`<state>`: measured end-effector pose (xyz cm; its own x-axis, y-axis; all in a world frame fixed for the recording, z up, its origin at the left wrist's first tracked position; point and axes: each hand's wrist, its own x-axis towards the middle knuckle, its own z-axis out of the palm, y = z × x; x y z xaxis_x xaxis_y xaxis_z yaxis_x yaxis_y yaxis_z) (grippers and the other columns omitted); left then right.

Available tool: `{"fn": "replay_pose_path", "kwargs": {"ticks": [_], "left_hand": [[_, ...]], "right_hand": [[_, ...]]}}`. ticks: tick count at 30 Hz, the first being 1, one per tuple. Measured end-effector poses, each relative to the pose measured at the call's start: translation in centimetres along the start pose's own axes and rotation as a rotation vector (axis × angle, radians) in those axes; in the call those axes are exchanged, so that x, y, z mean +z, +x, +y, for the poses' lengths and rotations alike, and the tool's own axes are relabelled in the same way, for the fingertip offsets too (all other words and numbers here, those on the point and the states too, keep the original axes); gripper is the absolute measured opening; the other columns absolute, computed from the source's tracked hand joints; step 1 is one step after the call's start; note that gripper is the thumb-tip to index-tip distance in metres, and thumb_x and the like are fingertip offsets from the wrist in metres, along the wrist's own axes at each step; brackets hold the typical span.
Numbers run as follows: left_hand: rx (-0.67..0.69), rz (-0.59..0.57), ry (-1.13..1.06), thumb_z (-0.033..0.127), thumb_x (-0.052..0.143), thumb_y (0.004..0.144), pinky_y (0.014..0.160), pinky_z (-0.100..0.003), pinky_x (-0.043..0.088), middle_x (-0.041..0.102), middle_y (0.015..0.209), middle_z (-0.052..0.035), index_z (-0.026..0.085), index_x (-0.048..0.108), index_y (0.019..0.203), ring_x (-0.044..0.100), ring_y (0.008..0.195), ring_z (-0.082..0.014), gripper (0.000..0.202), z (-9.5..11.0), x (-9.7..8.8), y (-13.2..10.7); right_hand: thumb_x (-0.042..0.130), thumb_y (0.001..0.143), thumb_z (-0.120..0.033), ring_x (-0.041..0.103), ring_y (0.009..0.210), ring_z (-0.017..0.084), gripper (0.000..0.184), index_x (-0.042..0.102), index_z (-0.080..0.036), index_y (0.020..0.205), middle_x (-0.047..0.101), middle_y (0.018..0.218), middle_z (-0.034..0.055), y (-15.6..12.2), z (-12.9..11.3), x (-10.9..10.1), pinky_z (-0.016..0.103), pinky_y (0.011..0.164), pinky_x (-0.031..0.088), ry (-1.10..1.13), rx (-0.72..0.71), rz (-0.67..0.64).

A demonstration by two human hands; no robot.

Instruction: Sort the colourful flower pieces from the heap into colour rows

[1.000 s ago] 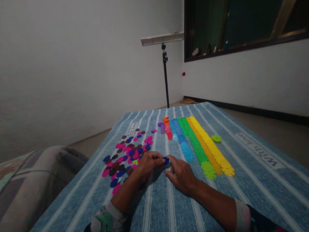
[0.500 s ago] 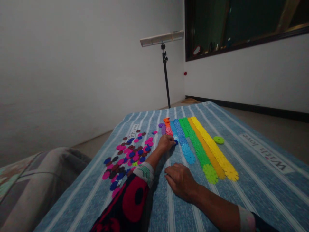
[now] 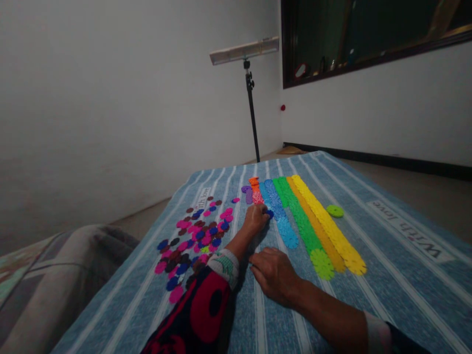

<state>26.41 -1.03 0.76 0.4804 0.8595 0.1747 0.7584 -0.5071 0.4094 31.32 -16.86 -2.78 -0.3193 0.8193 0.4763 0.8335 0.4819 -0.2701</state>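
My left hand (image 3: 256, 218) is stretched out over the striped blue cloth (image 3: 368, 295), its fingers pinched on a dark blue disc (image 3: 270, 214) at the near end of the red and blue rows. My right hand (image 3: 275, 274) rests on the cloth closer to me, fingers curled loosely down, with nothing seen in it. Rows of interlocking discs lie side by side: red-orange (image 3: 255, 191), blue (image 3: 280, 216), green (image 3: 300, 223), orange (image 3: 319, 231) and yellow (image 3: 328, 226). A loose pile of pink, dark blue and brown discs (image 3: 191, 238) lies to the left of my left arm.
One green disc (image 3: 335, 211) lies alone right of the yellow row. A light stand (image 3: 251, 108) stands on the floor beyond the cloth, near the wall corner. A grey cushion or bedding (image 3: 66, 275) is at the left. A dark window (image 3: 368, 34) is up on the right wall.
My left hand carried the dark blue disc from beside my right hand forward to the near end of the rows, and has stayed there for the last half second. The right hand barely moved.
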Motion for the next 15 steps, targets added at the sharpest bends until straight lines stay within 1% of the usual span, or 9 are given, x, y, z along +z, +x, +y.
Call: {"fn": "replay_pose_path", "kwargs": {"ticks": [3,7,10,15], "left_hand": [[-0.017,0.027,0.012,0.014,0.064,0.075,0.075,-0.027,0.043,0.070,0.083,-0.0046,0.015,0.071,0.085,0.062,0.081,-0.0175,0.012,0.1,0.2,-0.3],[-0.027,0.041,0.040,0.013,0.060,0.077,0.074,-0.027,0.042,0.069,0.080,-0.0046,0.015,0.070,0.080,0.062,0.080,-0.0176,0.010,0.2,0.4,-0.8],[-0.031,0.054,0.067,0.014,0.059,0.078,0.075,-0.029,0.042,0.070,0.082,-0.0063,0.015,0.070,0.079,0.062,0.083,-0.0192,0.011,0.1,0.7,-1.0],[-0.032,0.022,0.093,0.017,0.057,0.081,0.078,-0.029,0.042,0.072,0.089,-0.0089,0.015,0.072,0.086,0.064,0.087,-0.0202,0.016,0.1,0.7,-1.1]], "right_hand": [[0.059,0.086,-0.015,0.058,0.077,0.019,0.005,0.059,-0.019,0.084,0.066,0.079,0.0020,0.0,-0.1,-0.2,0.031,0.070,0.036,0.000,0.006,-0.003],[0.060,0.086,-0.015,0.058,0.077,0.019,0.005,0.059,-0.019,0.083,0.066,0.078,0.0020,0.1,-0.1,-0.2,0.032,0.070,0.035,-0.005,0.007,-0.012],[0.059,0.087,-0.015,0.058,0.077,0.019,0.005,0.059,-0.019,0.084,0.066,0.079,0.0025,0.0,-0.1,-0.3,0.032,0.070,0.035,0.001,0.007,-0.012],[0.058,0.086,-0.013,0.058,0.077,0.019,0.006,0.059,-0.019,0.084,0.066,0.079,0.0027,0.0,-0.1,-0.3,0.032,0.071,0.036,0.019,0.004,0.001]]}}
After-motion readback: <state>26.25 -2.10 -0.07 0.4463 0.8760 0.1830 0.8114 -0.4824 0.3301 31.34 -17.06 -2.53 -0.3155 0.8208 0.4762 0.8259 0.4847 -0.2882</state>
